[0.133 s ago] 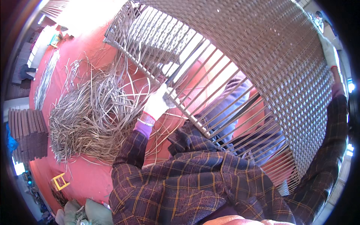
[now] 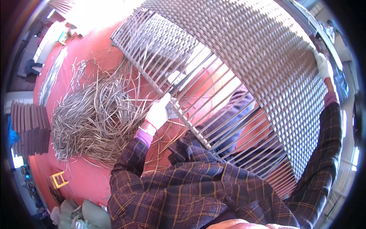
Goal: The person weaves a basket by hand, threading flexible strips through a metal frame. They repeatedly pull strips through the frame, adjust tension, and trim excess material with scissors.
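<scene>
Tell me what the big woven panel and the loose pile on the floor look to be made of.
Woven panel: flat grey-brown strips, probably synthetic or natural rattan, matte, tightly interlaced over straight ribs. Loose pile: the same kind of thin flat strips, tangled and curling.

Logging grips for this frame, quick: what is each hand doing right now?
Left hand: gloved, closed on a bar at the edge of the woven panel.
Right hand: gloved, gripping the panel's far edge.
</scene>
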Tool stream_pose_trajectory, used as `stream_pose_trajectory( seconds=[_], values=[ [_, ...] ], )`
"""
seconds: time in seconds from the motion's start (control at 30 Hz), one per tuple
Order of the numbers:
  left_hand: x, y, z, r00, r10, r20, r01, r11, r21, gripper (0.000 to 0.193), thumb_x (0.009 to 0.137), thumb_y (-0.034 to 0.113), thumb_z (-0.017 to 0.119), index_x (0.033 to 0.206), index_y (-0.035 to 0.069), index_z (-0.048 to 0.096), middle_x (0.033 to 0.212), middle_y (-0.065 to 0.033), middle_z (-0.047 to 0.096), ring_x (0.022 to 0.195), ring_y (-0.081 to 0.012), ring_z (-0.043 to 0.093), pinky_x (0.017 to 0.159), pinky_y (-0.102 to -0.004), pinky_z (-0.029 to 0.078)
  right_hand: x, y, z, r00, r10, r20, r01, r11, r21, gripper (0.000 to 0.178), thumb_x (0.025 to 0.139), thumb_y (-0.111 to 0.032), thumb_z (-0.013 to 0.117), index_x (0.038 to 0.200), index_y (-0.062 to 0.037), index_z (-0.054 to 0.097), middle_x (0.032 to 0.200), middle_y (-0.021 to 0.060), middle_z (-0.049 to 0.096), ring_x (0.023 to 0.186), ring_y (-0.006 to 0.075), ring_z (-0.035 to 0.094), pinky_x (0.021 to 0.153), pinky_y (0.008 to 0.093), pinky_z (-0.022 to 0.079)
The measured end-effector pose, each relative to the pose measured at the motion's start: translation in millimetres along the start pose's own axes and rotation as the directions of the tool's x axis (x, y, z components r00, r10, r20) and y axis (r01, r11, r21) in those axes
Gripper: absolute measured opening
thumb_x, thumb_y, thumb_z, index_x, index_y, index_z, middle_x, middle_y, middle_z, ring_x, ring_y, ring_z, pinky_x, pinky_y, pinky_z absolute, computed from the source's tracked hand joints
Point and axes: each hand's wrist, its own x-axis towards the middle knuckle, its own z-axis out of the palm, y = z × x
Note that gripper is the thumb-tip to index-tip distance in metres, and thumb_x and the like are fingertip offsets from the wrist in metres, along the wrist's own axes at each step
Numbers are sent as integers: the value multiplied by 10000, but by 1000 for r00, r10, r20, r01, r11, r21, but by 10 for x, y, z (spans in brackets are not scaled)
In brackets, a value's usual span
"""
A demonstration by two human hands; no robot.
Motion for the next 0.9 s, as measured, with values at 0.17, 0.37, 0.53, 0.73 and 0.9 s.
stream_pose_trajectory(
  seconds=[0.17,0.37,0.53,0.73,0.9],
  values=[
    [-41,110,182,1000,6,-13,-6,999,48,360,1108,395,580,1075,48,671,939,-84,720,828,-284,722,794,-472,618,-465,-1243,781,957,243,-161,-148,882,448,375,1060,-386,607,1213,-70,741,1054,201,725,1013,415,687,910,455,538],
    [144,268,120,922,-165,350,250,944,-215,280,1153,304,448,1114,63,585,979,-59,562,921,-235,552,939,-428,482,-1354,-2129,452,961,229,-157,-121,854,506,366,996,-386,692,1183,-73,728,1049,169,722,1003,370,688,897,458,537],
    [266,614,126,912,-156,379,147,988,52,442,1143,417,461,1357,80,651,1162,-48,752,1008,-235,704,986,-455,534,-2853,-2978,-587,678,391,-623,632,123,765,381,942,-386,762,1158,-75,716,1045,143,720,995,332,690,886,461,536],
    [448,672,165,989,19,147,-49,978,204,487,1103,497,541,1282,80,717,1078,-53,790,718,-172,670,675,-340,564,-5371,-4123,-1483,489,854,-177,-745,514,426,121,895,-67,766,1003,-17,744,947,144,722,894,324,704,818,358,563],
    [683,678,202,975,54,216,-113,956,272,445,1091,463,580,1283,85,715,1108,-50,779,725,-153,664,657,-304,559,-6431,-4846,-1594,-274,907,320,-792,-402,460,395,1083,-384,610,852,-63,619,684,-19,526,675,164,597,590,342,488]
  ],
)
